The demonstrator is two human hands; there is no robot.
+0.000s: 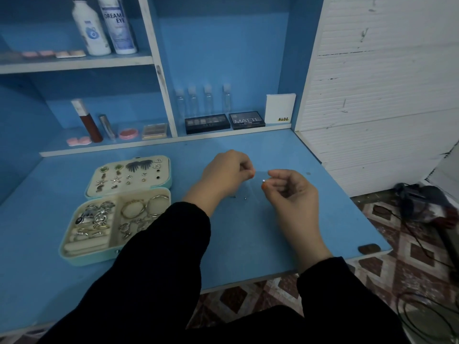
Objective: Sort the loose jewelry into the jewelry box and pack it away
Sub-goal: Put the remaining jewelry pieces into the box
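- The right hand (291,197) hangs above the desk (298,232), its thumb and forefinger pinched on a tiny pale stud (263,181); the other fingers curl loosely.
- The left hand (223,176) is just beside it, fingertips pressed together on something too small for me to name, perhaps the stud's backing.
- There looks to be a faint clear film between the hands, but I cannot tell what it is.
- Two small loose pieces (245,198) lie on the desk under the hands, not yet sorted.
- The jewelry box (74,254) sits open to the left, well apart from both hands. Its base holds rings and bangles, and its lid panel (139,187) carries rows of earrings with a few free holes on the right.
- To do this step well, I would keep both pinches low over the desk so a dropped stud does not roll off. I would free the backing, push the post into a free hole in the lid panel, then refit the backing behind it.
- The taller bottle (116,28) on the upper shelf reads "DREAM EYE".
- The dark palette (247,119) on the lower ledge reads "MATTE", with smaller print below too blurred to read.
- The white carton (280,108) beside it reads "NUDE".
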